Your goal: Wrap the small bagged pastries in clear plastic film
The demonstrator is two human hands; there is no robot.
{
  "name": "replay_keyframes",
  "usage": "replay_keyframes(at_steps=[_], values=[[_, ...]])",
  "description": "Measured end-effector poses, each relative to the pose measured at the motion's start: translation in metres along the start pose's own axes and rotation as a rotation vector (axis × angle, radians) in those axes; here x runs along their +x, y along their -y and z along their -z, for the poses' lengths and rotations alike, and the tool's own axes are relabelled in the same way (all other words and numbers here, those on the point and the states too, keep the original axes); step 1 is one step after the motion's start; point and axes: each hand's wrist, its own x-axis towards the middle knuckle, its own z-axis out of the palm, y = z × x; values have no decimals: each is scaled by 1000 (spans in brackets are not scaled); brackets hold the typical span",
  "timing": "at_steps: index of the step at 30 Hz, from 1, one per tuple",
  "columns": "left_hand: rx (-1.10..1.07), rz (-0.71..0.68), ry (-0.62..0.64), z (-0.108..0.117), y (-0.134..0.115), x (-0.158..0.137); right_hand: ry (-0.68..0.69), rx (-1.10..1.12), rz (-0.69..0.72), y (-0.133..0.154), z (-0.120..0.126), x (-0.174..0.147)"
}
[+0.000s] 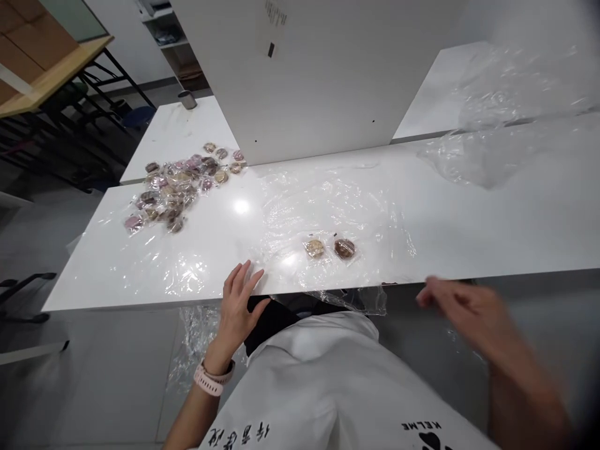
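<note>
My left hand [241,300] rests at the table's near edge, fingers spread and holding nothing. Off to the right, past the edge, my right hand [452,306] is smeared by motion, so its fingers do not show clearly. Between the hands, on clear plastic film, lie two small wrapped rounds: a pale yellow wrapped round [314,249] and, just right of it, a dark brown wrapped round [345,249]. A heap of similar wrapped rounds [180,181], in pink, yellow and brown, spreads over the left part of the table.
A tall white panel [328,81] stands at the back of the white table [492,231]. Crumpled clear plastic [497,150] lies at the right rear, and a metal cup [187,100] at the far left. More plastic [201,337] hangs below the front edge.
</note>
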Motion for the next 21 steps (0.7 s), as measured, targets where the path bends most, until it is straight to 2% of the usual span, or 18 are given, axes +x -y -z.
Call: replay_keyframes(at_steps=[1, 2, 5, 7, 8, 10, 12, 16, 18, 21], values=[[-11, 20, -18, -1, 2, -2, 142, 85, -130, -16, -15, -14], [-16, 23, -23, -3, 1, 0, 238, 212, -190, -30, -34, -23], [1, -22, 31, -6, -7, 16, 453, 628, -213, -44, -96, -30], [3, -54, 100, -5, -13, 28, 519, 769, -204, -37, -119, -26], [-7, -64, 124, -4, -15, 32, 532, 799, -193, -31, -122, -24], [-42, -63, 142, 0, -18, 37, 539, 843, -144, -20, -112, -20], [-61, -42, 121, 7, -19, 41, 539, 893, -80, -11, -90, -13], [-11, 11, -11, 22, -23, 58, 469, 928, 32, 7, -53, 15], [58, 55, -128, 26, -25, 72, 388, 916, 92, 19, -49, 35], [182, 136, -273, 21, -24, 98, 293, 828, 208, 36, -56, 61]])
